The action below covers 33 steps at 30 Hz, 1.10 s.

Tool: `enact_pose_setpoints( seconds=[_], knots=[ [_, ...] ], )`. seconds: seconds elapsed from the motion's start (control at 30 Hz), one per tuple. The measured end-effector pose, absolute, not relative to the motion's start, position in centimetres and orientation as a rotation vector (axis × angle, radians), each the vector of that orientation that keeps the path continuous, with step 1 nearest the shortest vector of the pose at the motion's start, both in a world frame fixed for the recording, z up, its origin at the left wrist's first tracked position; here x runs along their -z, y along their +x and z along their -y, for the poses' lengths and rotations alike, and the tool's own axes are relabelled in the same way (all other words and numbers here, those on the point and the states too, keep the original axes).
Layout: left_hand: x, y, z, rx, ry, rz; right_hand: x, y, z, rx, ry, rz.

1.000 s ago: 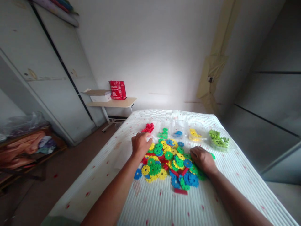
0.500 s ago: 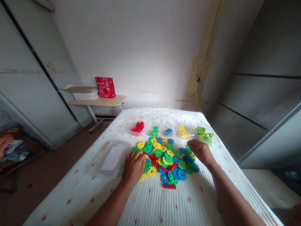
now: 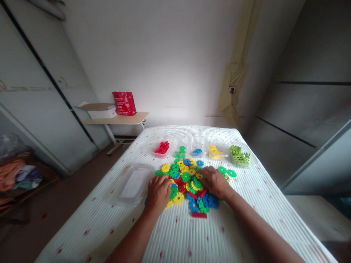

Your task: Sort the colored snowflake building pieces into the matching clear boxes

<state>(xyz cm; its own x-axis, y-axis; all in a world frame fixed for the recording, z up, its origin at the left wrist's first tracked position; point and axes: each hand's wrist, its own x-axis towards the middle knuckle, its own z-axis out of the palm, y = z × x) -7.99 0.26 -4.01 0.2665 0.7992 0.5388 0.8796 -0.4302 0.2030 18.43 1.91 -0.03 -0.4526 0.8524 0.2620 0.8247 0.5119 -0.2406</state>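
Note:
A mixed heap of notched plastic discs (image 3: 186, 177) in green, yellow, blue and red lies in the middle of the table. My left hand (image 3: 158, 191) rests on the heap's left edge, fingers bent loosely over the discs with nothing visibly gripped. Over the right part of the heap, my right hand (image 3: 215, 180) reaches leftward, its fingers apart and touching discs near a yellow disc (image 3: 199, 176). What lies beneath both palms is hidden. Two green discs, one of them a green disc (image 3: 231, 173), sit just beyond my right hand. A red bar (image 3: 199, 215) lies at the near edge.
Behind the heap stand clear tubs with red pieces (image 3: 162, 148), green discs (image 3: 180, 151), blue discs (image 3: 196, 152), yellow discs (image 3: 215, 151) and light-green pieces (image 3: 240, 155). A clear lid (image 3: 134, 184) lies left. A side table (image 3: 120, 119) holds a red bag (image 3: 124, 103) and a box.
My right hand has moved left and slightly nearer, from the heap's right edge onto the discs. Green discs now show at the right where it was. My left hand stays about in place.

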Motion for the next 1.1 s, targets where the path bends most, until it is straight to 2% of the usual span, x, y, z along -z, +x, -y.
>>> enact_pose_setpoints(
  seconds=[0.13,0.33,0.6,0.83,1.0,1.1],
  knots=[
    [4.1,-8.0,-0.3,0.908,-2.393,1.587,-0.2,17.7,-2.1,-0.121,-1.578,2.485],
    [4.4,-8.1,-0.4,0.929,-2.39,1.588,-0.1,18.4,-4.1,-0.351,-1.615,2.463],
    [4.4,-8.1,-0.4,0.91,-2.392,1.606,0.3,19.7,-6.3,-0.637,-1.374,2.498],
    [4.5,-8.0,-0.5,0.93,-2.393,1.595,-0.3,19.8,-6.6,-0.921,-1.36,2.348],
    [4.4,-8.0,-0.4,0.938,-2.39,1.61,-1.3,19.4,-7.0,-0.97,-1.419,2.419],
    [4.3,-8.0,-0.4,0.926,-2.4,1.616,-1.1,18.9,-7.3,-0.855,-1.456,2.484]
  ],
)
